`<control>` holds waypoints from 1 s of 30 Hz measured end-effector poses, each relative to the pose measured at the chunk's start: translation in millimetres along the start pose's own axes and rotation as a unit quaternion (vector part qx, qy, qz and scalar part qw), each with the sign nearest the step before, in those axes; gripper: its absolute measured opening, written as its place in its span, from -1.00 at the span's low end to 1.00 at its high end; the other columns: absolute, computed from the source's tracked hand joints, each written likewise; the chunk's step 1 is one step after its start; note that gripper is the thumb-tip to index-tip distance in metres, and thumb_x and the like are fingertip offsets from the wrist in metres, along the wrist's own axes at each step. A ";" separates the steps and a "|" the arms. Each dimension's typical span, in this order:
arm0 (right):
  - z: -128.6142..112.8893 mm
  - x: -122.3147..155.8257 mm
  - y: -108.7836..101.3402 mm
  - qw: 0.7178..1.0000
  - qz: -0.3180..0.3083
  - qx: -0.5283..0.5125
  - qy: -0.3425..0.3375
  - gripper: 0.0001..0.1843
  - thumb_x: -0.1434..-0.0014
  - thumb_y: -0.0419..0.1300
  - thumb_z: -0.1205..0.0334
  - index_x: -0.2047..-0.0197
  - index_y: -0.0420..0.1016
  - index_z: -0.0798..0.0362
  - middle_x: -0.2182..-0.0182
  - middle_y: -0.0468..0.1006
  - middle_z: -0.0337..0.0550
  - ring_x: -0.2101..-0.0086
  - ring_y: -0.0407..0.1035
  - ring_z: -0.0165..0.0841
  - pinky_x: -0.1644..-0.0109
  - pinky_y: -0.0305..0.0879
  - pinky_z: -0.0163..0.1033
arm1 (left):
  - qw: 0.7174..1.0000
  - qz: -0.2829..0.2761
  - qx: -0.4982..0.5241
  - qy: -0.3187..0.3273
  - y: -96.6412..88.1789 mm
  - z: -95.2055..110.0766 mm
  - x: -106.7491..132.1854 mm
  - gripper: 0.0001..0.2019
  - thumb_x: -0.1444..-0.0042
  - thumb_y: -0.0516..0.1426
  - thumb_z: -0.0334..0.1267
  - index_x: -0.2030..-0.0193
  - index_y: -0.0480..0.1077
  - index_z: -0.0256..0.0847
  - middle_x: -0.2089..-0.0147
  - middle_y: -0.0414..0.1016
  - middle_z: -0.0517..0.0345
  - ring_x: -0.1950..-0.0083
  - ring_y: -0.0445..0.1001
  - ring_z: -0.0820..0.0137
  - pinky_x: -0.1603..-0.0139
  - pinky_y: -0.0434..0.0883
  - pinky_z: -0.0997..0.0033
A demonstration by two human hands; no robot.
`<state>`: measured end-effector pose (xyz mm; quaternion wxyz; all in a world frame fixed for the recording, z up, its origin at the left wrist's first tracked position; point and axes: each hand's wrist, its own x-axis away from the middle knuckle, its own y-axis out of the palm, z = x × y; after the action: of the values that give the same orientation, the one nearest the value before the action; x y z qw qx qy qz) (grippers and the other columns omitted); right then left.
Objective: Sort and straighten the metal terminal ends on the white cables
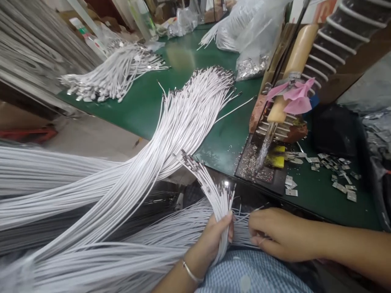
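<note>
Left grip (pixel 211 239): closed around a small bundle of white wires (pixel 217 199), which is held upright in front of the lap, just short of the near edge of the green desk (pixel 137 112). Metal-tipped ends are seen above the fingers, some leaning to the left. A bracelet (pixel 192 273) is worn at the left wrist.

Right grip (pixel 275 232): fingers curled, placed just right of the held bundle, beside the loose wires (pixel 180 221) spread under both hands. Whether a wire is pinched there cannot be told; the fingertips are partly hidden.

Below the hands, blue checked cloth (pixel 259 270) is seen. On the desk, a large wire bundle (pixel 191 112) is laid with its dark-tipped ends fanned at the far end; its length is draped over the near edge toward the lower left. A second wire bundle (pixel 122 67) is laid farther left, next to a bottle (pixel 88 38).

At the right, a soldering iron (pixel 301 53) with a wooden handle is stood at a tilt, tip down over a dark plate (pixel 273 183) strewn with specks. Pink cloth (pixel 297 99) is tied around the handle. A yellow block (pixel 277 156) is placed near the tip, and small metal tabs (pixel 291 185) are scattered to the right. Behind the iron, a ribbed hose (pixel 342 44) is noted.
</note>
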<state>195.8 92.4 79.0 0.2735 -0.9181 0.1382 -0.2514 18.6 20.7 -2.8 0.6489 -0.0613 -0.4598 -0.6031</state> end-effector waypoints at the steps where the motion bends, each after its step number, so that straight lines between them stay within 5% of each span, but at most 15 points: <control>1: 0.7 -0.3 0.1 1.000 0.009 0.000 0.012 -0.86 -0.12 0.03 0.27 0.32 0.40 0.09 0.36 0.49 -0.11 0.35 0.38 -0.28 0.27 0.27 -0.19 | 1.000 -0.003 -0.005 0.001 1.1 1.3 -1.0 -0.68 0.11 0.26 -0.06 0.47 0.35 -0.30 0.78 0.25 0.32 0.73 0.14 0.59 0.67 0.08 0.58; 7: 4.5 -4.3 0.3 0.990 0.090 -0.072 0.085 -0.69 -0.19 -0.03 0.26 0.02 0.31 0.18 0.30 0.48 0.00 0.30 0.37 -0.23 0.22 0.28 -0.15 | 0.998 -0.029 -0.050 -0.005 -5.9 1.9 17.6 -0.66 0.16 0.32 -0.22 0.24 0.41 -0.33 0.45 0.50 0.12 0.42 0.43 0.44 0.32 0.34 0.46; 11: 4.7 -5.6 -2.1 0.983 0.114 -0.130 0.070 -0.58 -0.22 -0.04 0.24 -0.12 0.19 0.22 0.31 0.50 -0.02 0.30 0.37 -0.27 0.19 0.27 -0.18 | 0.990 -0.070 -0.120 -0.001 -19.7 -7.1 33.5 -0.74 -0.05 0.19 -0.13 0.24 0.36 -0.30 0.55 0.38 0.24 0.55 0.30 0.53 0.48 0.25 0.52; 16: 4.7 -5.4 -3.3 0.983 0.133 -0.120 0.025 -0.80 -0.22 -0.05 0.29 0.23 0.37 0.14 0.38 0.46 -0.11 0.36 0.32 -0.35 0.26 0.21 -0.26 | 0.980 -0.106 -0.168 -0.009 -25.8 -9.2 37.2 -0.76 -0.12 0.11 -0.10 0.34 0.33 -0.28 0.61 0.30 0.29 0.59 0.22 0.57 0.54 0.18 0.54; 19: 5.0 -6.6 -4.5 0.983 0.136 -0.121 0.003 -0.80 -0.21 -0.05 0.30 0.44 0.26 0.09 0.51 0.33 -0.24 0.48 0.20 -0.44 0.37 0.13 -0.33 | 0.980 -0.105 -0.170 -0.014 -23.1 -4.7 36.2 -0.75 -0.10 0.12 -0.09 0.33 0.34 -0.28 0.59 0.36 0.24 0.57 0.27 0.53 0.53 0.22 0.53; 30: 0.0 -6.6 -17.2 0.953 0.073 -0.288 0.054 -0.79 -0.19 -0.05 0.31 0.49 0.18 0.09 0.57 0.21 -0.34 0.51 0.11 -0.49 0.45 0.09 -0.38 | 0.981 -0.068 -0.171 0.059 -9.7 21.7 29.8 -0.75 0.05 0.25 -0.11 0.33 0.38 -0.24 0.54 0.43 0.20 0.55 0.37 0.48 0.52 0.32 0.51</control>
<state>192.3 109.0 86.3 0.0070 -0.9304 0.2859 -0.2293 -5.4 10.3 24.9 0.6120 -0.1040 -0.3142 -0.7182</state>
